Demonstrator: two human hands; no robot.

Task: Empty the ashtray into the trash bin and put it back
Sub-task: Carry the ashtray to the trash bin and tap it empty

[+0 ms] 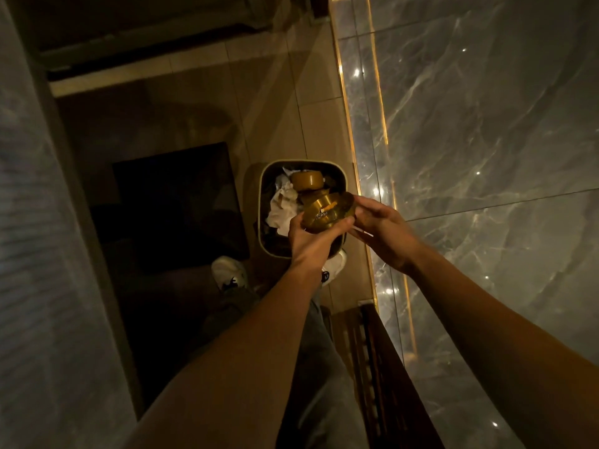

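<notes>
- Ashtray (327,211): round, brass-coloured metal, shiny; shallow dish with a raised rim. Tilted, its open face turned toward the camera and somewhat to the left.
- A cigarette butt (329,207) with an orange filter lies inside the dish, with a small patch of grey ash just beside it.
- Ashtray is held in the air directly above the trash bin (271,176), over the bin's near right part.
- Trash bin: rounded-square, pale rim, dark inside, standing on the tan tiled floor (311,102) close to the marble wall (486,124). It holds crumpled white paper (283,202) and a brass-coloured round piece (306,180) resting on the rubbish.
- Left hand (311,238): fingers curled up around the ashtray's lower edge, thumb at its left side; clamped on the ashtray from below.
- Right hand (379,228): fingers fairly straight and close together, tips at the ashtray's right rim. Whether it grips or only touches cannot be told.
- White shoes (227,270) show on the floor just near the bin.
- Dim, warm light; fine detail inside the bin is hard to read.
</notes>
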